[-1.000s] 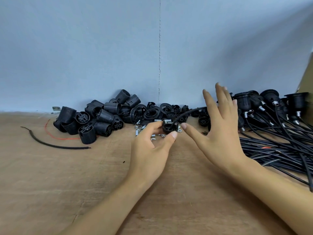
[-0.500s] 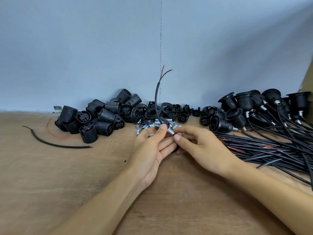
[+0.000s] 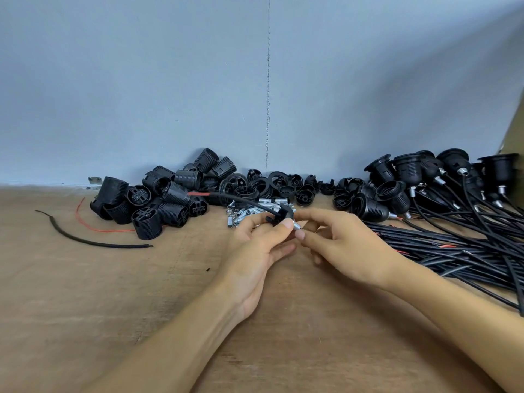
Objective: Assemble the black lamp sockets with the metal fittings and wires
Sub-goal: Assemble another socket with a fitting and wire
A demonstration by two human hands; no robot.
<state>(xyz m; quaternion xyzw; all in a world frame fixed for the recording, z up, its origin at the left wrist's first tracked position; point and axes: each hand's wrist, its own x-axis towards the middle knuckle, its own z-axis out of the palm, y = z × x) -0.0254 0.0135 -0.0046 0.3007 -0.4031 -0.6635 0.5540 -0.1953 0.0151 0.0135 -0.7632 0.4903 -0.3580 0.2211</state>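
Over the middle of the wooden tabletop [image 3: 85, 293], my two hands meet. My left hand [image 3: 261, 248] has its thumb and first finger curled round a small black socket cap [image 3: 276, 218], and my other fingers hang loose under it. A black wire [image 3: 241, 199] comes out of the socket cap and runs off to the left, low over the tabletop, and its tip is red. My right hand [image 3: 343, 245] pinches a little silver metal fitting [image 3: 297, 224] between thumb and first finger. It is right at the socket cap, but I cannot tell if the two touch. Just behind my hands lies a small pile of loose fittings [image 3: 249, 212], shiny and short. To the left of it is a heap of ribbed socket shells [image 3: 158, 194], some on their sides and some on end. Along the blue-grey wall [image 3: 255, 80] sits a row of more caps and rings [image 3: 283, 185]. On the right stand the finished sockets [image 3: 411, 177], each with a wire, and their wire bundle [image 3: 453, 248] spreads over the tabletop beside my right arm. Far to the left lie a cut black wire piece [image 3: 93, 242] and a thin red wire [image 3: 96, 230], well apart from my hands.
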